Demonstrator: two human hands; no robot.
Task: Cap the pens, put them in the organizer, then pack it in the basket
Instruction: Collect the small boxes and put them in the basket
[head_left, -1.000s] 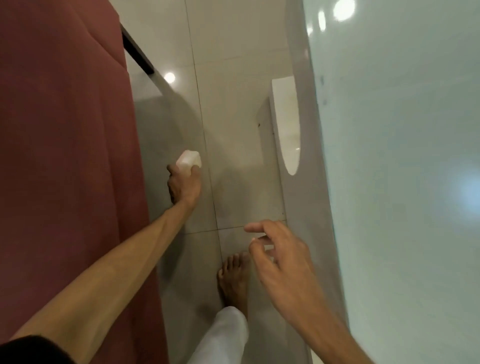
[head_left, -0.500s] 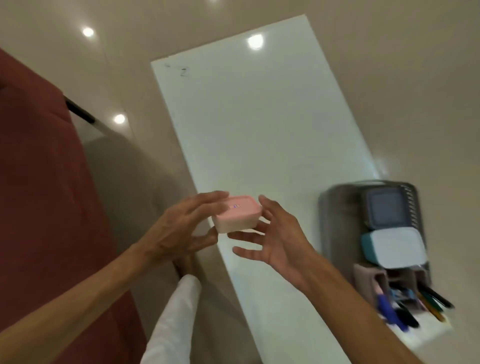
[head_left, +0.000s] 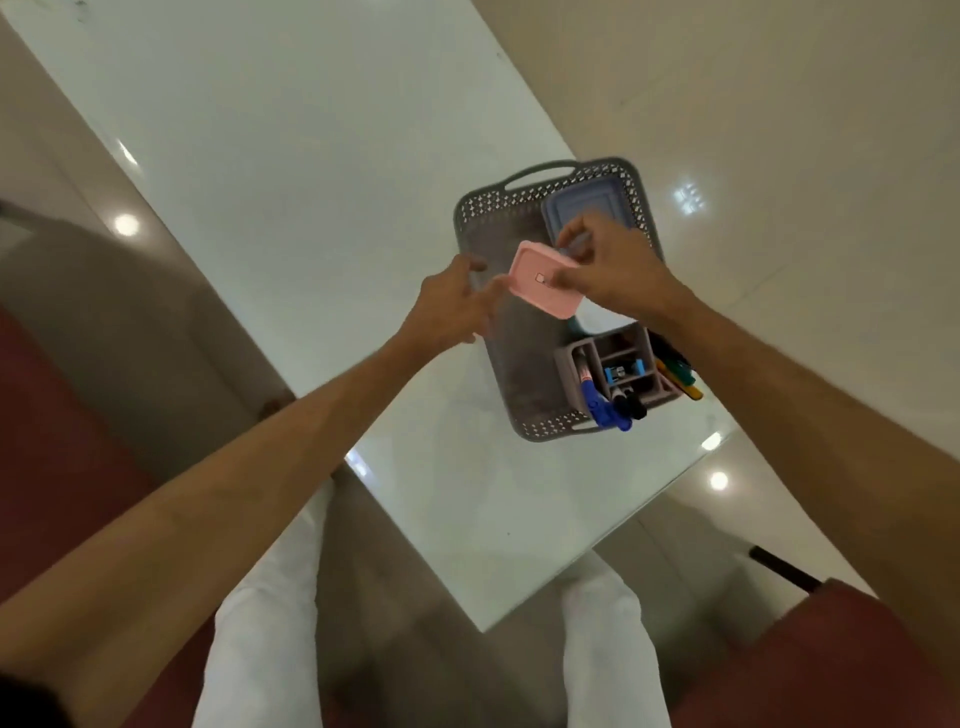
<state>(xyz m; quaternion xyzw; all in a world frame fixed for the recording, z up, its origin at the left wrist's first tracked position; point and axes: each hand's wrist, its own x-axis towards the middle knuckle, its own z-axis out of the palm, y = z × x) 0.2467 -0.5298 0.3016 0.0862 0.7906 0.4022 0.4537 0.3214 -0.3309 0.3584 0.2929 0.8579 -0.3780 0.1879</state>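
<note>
Left hand (head_left: 451, 306) has let go, its grip now loose beside the pink box (head_left: 544, 279); right hand (head_left: 613, 270) has taken the box, pinching it over the grey basket (head_left: 511, 332), where the organizer (head_left: 621, 371) of pens (head_left: 597, 405) already stands on the bench (head_left: 311, 156).

A glossy, glass-like white worktop (head_left: 291, 156) mirrors ceiling lights; the grey basket (head_left: 470, 218) looks like matt plastic with perforated walls; the pink box (head_left: 540, 283) is smooth plastic; the floor (head_left: 779, 130) is polished tile; trousers (head_left: 260, 649) are white cloth.
</note>
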